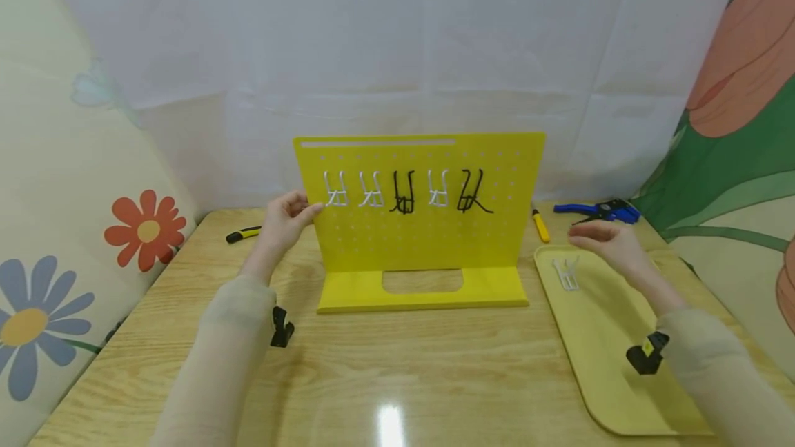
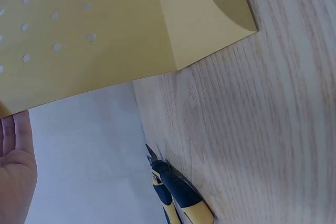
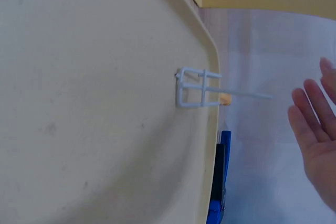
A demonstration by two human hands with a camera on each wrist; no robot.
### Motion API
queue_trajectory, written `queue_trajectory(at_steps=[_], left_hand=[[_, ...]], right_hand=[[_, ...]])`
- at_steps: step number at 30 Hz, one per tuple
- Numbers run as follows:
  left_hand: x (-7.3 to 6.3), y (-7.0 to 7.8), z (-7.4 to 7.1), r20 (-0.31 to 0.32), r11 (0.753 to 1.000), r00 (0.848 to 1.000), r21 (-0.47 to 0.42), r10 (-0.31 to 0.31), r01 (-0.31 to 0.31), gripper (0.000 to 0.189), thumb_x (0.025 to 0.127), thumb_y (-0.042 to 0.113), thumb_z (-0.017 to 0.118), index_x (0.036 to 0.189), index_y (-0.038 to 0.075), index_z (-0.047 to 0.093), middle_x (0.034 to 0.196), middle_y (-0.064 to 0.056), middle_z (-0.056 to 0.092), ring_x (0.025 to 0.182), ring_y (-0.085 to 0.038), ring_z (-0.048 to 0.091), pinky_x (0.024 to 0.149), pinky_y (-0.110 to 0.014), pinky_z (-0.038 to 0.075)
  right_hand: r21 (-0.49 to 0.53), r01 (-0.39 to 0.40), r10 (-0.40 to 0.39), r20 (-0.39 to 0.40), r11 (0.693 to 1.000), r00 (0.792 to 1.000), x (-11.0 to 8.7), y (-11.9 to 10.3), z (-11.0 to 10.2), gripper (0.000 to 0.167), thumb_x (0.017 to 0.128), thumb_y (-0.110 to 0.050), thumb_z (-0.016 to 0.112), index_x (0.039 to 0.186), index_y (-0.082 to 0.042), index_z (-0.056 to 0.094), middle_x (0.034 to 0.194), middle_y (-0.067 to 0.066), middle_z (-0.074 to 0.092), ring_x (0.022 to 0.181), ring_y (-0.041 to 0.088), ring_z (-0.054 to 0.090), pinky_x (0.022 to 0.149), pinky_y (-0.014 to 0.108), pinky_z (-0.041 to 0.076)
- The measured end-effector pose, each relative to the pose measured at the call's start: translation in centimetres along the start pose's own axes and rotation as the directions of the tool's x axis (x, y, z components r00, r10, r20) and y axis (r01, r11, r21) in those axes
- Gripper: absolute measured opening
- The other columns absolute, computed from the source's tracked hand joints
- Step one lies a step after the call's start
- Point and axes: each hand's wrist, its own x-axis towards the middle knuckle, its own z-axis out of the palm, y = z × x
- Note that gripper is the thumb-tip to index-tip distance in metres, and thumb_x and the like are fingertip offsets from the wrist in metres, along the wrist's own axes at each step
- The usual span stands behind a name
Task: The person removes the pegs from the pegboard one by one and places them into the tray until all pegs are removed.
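a white hook (image 3: pixel 203 88) sits at the far end of the tray (image 1: pixel 602 347); it looks light, stiff and smooth, best pinched by its frame. the right hand (image 1: pixel 611 243) is near it, fingers loosely extended, empty. the left hand (image 1: pixel 284 225) grips the yellow board (image 1: pixel 416 247) by its edge. the desk (image 1: pixel 348 371) is wood-grained; white cloth (image 1: pixel 373 40) hangs behind.
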Motion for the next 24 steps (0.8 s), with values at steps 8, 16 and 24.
queue_trajectory(at_steps=[8,16,24], left_hand=[[0.0,0.1,0.1,0.002,1.000,1.000,-0.004,0.015,-0.015,0.026,0.093,0.017,0.059,0.102,-0.008,0.056,0.072,0.021,0.060,0.072,0.004,0.058,0.070,-0.013,0.053],[0.1,0.1,0.0,0.008,1.000,1.000,-0.007,0.023,-0.023,0.027,0.093,0.016,0.059,0.102,-0.009,0.056,0.070,0.024,0.060,0.071,0.005,0.059,0.072,-0.014,0.054],[0.1,-0.2,-0.1,0.009,1.000,1.000,-0.003,0.025,-0.025,0.027,0.093,0.018,0.059,0.102,-0.007,0.057,0.072,0.022,0.061,0.072,0.005,0.059,0.072,-0.014,0.054]], right_hand=[[0.034,0.220,-0.215,-0.112,0.975,0.970,0.4,-3.5,1.6,0.057,0.086,-0.012,0.069,0.137,-0.001,0.046,0.135,0.003,0.055,0.116,-0.010,0.047,0.095,0.006,0.040],[0.035,0.375,-0.368,-0.132,0.926,0.921,0.9,-6.6,4.5,0.063,0.081,0.000,0.071,0.138,-0.004,0.045,0.140,0.020,0.046,0.130,0.001,0.041,0.113,0.032,0.033],[-0.002,0.499,-0.495,-0.136,0.866,0.858,1.5,-7.5,7.4,0.052,0.079,0.005,0.071,0.128,0.001,0.055,0.130,0.019,0.056,0.122,0.002,0.048,0.105,0.042,0.041]])
